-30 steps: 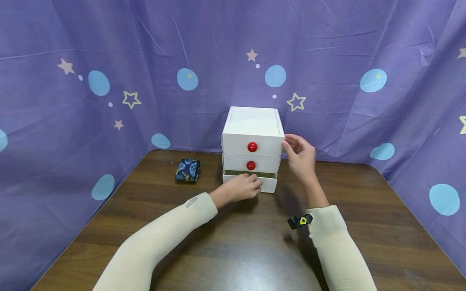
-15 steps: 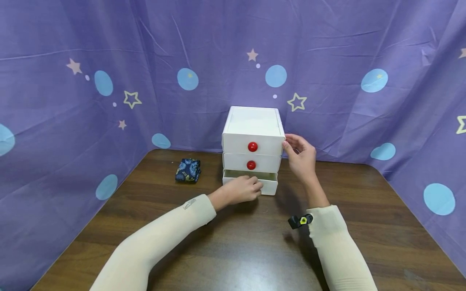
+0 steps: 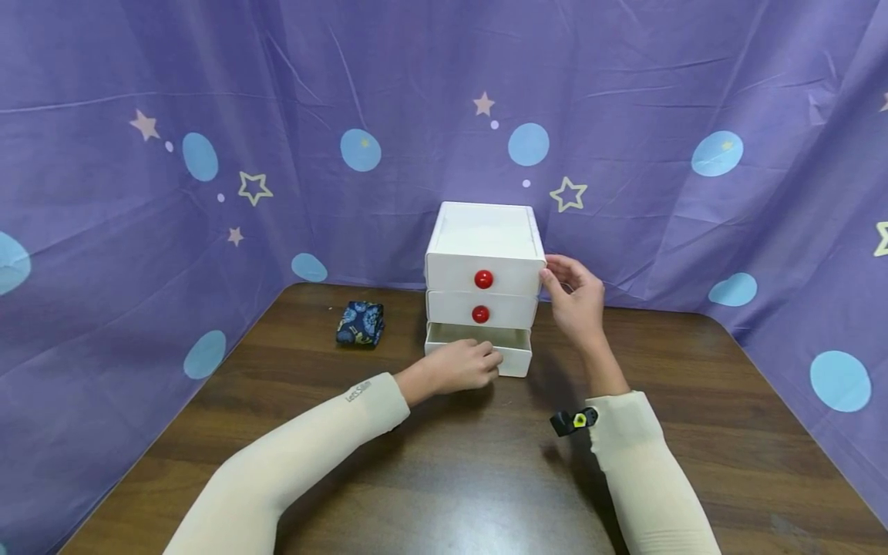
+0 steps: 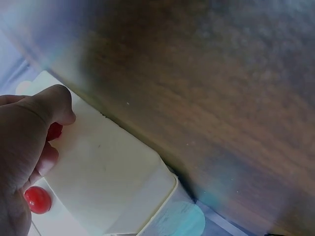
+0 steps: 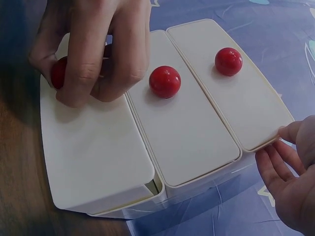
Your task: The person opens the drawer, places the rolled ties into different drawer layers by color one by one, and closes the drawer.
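Note:
A white three-drawer cabinet (image 3: 487,229) stands at the back of the table, a round red knob on each drawer front. My left hand (image 3: 461,365) pinches the knob (image 5: 59,73) of the bottom drawer (image 3: 515,361), which is pulled partway out. Past my knuckles its inside shows, with nothing visible in the part that is not hidden. My right hand (image 3: 577,302) holds the cabinet's upper right side, thumb at the front edge and fingers along the side wall. The middle drawer (image 5: 197,132) and top drawer (image 5: 256,108) are closed.
Left of the cabinet lies a folded dark blue patterned cloth (image 3: 360,324). A purple curtain (image 3: 402,92) with stars and dots hangs right behind and beside the brown wooden table (image 3: 444,478).
The bottom drawer has slid farther out toward me, my left hand moving slightly back with it. My right hand keeps its place on the cabinet's side.

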The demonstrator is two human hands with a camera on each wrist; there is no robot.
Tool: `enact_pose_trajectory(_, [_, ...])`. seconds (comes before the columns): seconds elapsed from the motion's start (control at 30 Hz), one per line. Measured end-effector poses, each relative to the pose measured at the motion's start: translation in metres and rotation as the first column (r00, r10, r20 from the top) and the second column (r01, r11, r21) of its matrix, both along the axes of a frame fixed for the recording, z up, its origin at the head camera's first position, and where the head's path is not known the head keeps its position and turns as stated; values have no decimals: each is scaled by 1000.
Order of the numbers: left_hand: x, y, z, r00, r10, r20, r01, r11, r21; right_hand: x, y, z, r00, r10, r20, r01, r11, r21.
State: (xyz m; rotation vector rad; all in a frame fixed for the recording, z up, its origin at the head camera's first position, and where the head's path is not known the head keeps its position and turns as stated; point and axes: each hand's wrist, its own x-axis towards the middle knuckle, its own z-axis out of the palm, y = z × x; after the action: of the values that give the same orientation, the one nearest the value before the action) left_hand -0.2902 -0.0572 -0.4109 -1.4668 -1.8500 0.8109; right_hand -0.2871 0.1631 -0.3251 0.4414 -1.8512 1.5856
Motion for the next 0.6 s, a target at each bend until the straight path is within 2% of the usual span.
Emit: enact_pose_trajectory(0.6, [6, -1, 1, 999, -41, -13, 42, 999, 10, 1, 1, 1, 1000, -16, -10, 16, 999, 28])
